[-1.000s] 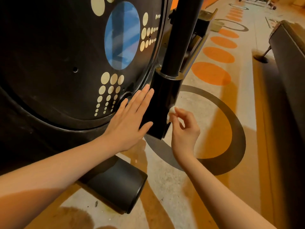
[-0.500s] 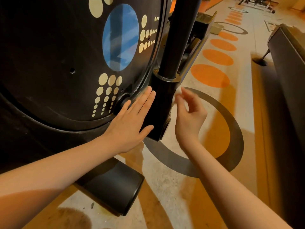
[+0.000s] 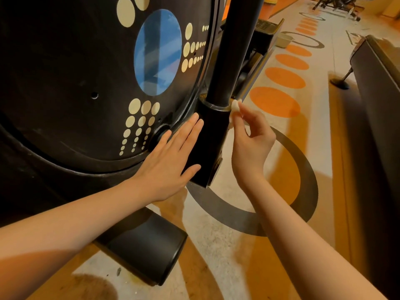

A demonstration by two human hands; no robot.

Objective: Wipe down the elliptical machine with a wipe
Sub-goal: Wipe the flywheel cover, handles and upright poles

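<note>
The black elliptical machine (image 3: pixel 65 72) fills the left half, its round flywheel cover marked with a blue disc and cream dots. A black upright arm (image 3: pixel 233 46) drops into a square black bracket (image 3: pixel 208 146). My left hand (image 3: pixel 171 161) lies flat with straight fingers against the bracket's left face and the cover's rim. My right hand (image 3: pixel 251 144) pinches a small white wipe (image 3: pixel 234 109) and presses it against the top right edge of the bracket, at the collar around the arm.
The machine's black base foot (image 3: pixel 151 247) juts out over the floor below my left arm. The pale floor carries orange dots (image 3: pixel 275 101) and a grey ring (image 3: pixel 303 176). A dark bench-like piece of equipment (image 3: pixel 381 100) stands along the right edge. More gym gear sits far back.
My right hand has climbed with the wipe from the bracket's lower right side up to its top collar. My left hand has stayed flat in place.
</note>
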